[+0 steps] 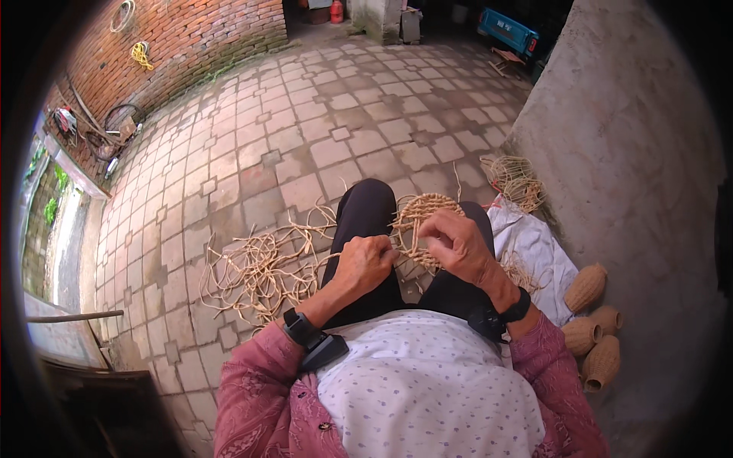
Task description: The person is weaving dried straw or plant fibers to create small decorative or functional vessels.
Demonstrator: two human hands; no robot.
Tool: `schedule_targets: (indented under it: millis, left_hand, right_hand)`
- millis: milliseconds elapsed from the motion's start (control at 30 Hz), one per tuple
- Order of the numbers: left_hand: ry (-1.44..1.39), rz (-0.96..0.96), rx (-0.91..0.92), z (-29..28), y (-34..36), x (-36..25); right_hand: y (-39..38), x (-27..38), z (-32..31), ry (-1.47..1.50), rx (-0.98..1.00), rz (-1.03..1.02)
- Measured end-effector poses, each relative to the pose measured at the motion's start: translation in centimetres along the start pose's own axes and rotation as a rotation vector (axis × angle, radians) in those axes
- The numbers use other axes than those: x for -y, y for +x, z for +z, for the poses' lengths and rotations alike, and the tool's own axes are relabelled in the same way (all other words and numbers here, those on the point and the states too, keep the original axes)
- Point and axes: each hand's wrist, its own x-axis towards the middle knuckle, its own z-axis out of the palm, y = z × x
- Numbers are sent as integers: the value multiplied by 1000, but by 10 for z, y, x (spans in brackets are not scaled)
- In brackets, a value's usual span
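Observation:
A round piece of tan weaving (pixel 429 204), made of thick twisted straw-like cord, rests between my knees. My left hand (pixel 365 263) is closed in a pinch at its left side, on a strand of cord that runs toward the loose heap. Over the right part of the weaving, my right hand (pixel 458 244) has its fingers curled together; what lies between the fingertips is hidden. Loose tan strands (pixel 263 271) spread in a tangle on the paving left of my knee.
Several woven vase-shaped baskets (pixel 586 288) lie by the wall at my right. A white sack (pixel 534 244) is spread beside my right leg, with a bundle of strands (pixel 515 182) beyond it. A grey wall (pixel 626 175) rises at right. Paving tiles (pixel 252 145) stretch ahead to a brick wall (pixel 206 38).

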Motion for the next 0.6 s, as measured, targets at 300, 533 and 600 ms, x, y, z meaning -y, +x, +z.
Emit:
schedule_targets:
  millis: [300, 533, 600]
  left_hand:
    - [-25, 40, -82, 3, 2, 2]
    - [23, 4, -57, 8, 2, -5]
    - [44, 6, -72, 11, 2, -6]
  right_hand:
    - [-8, 10, 20, -296, 1, -103]
    - [-4, 19, 21, -432, -18, -80]
    - [-4, 18, 30, -482, -61, -110]
